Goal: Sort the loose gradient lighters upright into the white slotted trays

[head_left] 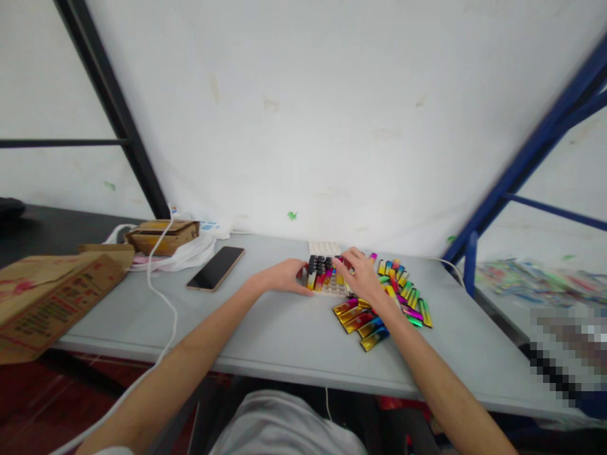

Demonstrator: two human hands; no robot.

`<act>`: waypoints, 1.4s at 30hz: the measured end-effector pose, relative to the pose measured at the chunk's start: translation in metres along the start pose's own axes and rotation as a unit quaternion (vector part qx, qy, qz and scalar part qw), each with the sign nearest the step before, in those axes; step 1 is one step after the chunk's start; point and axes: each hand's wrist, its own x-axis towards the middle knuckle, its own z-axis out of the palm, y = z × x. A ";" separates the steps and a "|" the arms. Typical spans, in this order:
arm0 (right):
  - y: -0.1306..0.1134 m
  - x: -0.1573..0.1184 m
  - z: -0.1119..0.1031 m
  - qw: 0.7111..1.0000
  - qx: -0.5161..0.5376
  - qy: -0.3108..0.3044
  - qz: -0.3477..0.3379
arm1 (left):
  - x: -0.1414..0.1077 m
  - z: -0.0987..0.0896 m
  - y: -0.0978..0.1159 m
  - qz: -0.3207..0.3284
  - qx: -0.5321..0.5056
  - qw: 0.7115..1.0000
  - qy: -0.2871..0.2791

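Note:
A white tray (336, 291) with rows of round sockets stands on the grey table. Shiny multicoloured lighters (318, 278) with black tops stand upright in its left part. My left hand (288, 275) grips the left side of the tray, thumb at the near corner and fingers behind. Over the tray's right side, my right hand (356, 270) has its fingers bent and pressed together at a lighter (338, 268), which they partly hide. Beside and under my right wrist, many loose lighters (356, 317) lie in a spread pile, gold, red, blue, green and purple.
Behind the tray a second white tray (324, 248) lies near the wall. A phone (216, 268) rests to the left. Farther left are a cardboard box (164, 236) on white plastic, a large brown carton (57, 291) and a white cable (164, 297). A blue frame (516, 170) rises at right.

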 end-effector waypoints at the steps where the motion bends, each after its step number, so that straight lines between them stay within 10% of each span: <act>1: 0.002 0.000 -0.001 1.000 -0.007 -0.022 -0.003 | 0.000 0.000 0.000 0.000 0.000 1.000 0.000; 14: 0.016 -0.004 -0.001 0.978 0.038 -0.203 0.027 | 0.000 0.001 0.000 -0.006 0.007 1.000 0.002; 27: 0.010 -0.003 0.003 0.983 -0.042 -0.178 0.015 | -0.001 0.000 0.000 -0.007 -0.005 1.000 -0.002; 35: -0.004 -0.001 -0.067 0.972 0.077 -0.213 0.053 | -0.001 -0.002 0.002 0.001 -0.015 1.000 -0.016; 42: -0.031 -0.079 -0.110 0.965 0.006 -0.260 0.023 | 0.000 -0.004 0.004 -0.014 0.006 1.000 -0.026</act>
